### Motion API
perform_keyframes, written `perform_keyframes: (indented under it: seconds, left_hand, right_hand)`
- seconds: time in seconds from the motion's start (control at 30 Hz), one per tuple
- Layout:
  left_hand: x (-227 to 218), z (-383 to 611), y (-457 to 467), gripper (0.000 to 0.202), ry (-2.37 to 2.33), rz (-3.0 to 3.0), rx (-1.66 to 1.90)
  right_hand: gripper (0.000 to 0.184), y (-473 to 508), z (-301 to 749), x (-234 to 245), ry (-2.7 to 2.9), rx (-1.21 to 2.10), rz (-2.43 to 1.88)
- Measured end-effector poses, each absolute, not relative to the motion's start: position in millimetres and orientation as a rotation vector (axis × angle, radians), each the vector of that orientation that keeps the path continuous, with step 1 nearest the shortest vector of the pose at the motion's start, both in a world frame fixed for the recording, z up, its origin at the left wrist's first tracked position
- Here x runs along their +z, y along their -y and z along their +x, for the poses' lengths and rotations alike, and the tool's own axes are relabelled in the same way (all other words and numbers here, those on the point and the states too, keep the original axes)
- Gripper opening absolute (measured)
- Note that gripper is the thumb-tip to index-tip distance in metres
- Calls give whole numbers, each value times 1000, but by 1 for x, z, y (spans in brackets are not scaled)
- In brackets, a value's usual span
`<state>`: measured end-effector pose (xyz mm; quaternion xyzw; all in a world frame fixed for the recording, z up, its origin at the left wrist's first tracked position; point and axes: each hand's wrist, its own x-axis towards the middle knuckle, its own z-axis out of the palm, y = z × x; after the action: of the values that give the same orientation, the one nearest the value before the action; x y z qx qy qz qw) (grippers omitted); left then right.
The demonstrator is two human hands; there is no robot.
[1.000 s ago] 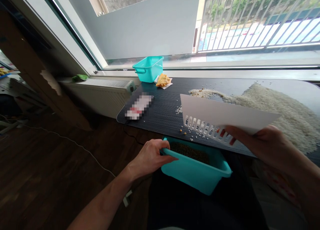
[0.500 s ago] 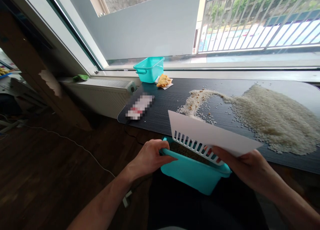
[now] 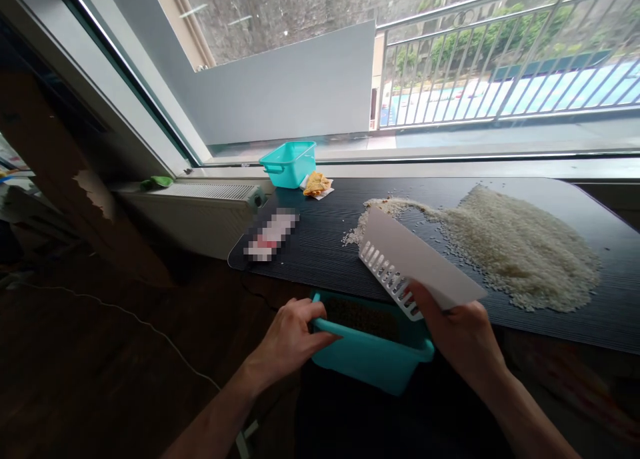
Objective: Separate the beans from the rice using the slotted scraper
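Note:
My left hand [image 3: 303,332] grips the near left rim of a turquoise plastic bin [image 3: 367,358], held in front of the table's edge. Dark brown grainy stuff [image 3: 363,316] lies inside the bin. My right hand [image 3: 457,329] is closed on a white plastic panel [image 3: 417,256] with a row of slots along its lower side. The panel is tilted above the bin's far right part and over the table edge. Behind it, white rice-like grains [image 3: 515,252] lie in a large heap, with a thinner trail [image 3: 385,208] running left, partly hidden by the panel.
On the dark table [image 3: 320,242] stand a second turquoise bin [image 3: 290,166] and a yellowish crumpled item [image 3: 317,184] on white paper. A blurred-out flat object [image 3: 273,236] lies at the left end. A radiator [image 3: 200,212] is at the left, a window behind.
The slotted panel has risen off the bin and tilted more, over the table edge, in my right hand. My left hand keeps its grip on the bin. The camera view has shifted.

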<state>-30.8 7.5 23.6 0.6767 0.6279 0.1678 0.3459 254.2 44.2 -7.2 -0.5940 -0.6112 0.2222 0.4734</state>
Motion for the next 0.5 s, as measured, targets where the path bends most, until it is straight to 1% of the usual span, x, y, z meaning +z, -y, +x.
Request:
perform_keyframes:
  seconds: [0.17, 0.33, 0.5]
  left_hand:
    - [24, -26, -7, 26, -1625, 1731, 429]
    - [21, -24, -8, 27, -1602, 1733, 430]
    - [20, -20, -8, 26, -1574, 1702, 415]
  right_hand:
    - [49, -52, 283, -8, 1421, 453, -1550]
    - [49, -56, 322, -4, 1359, 455, -1702]
    - [53, -66, 362, 11, 1317, 408, -1815]
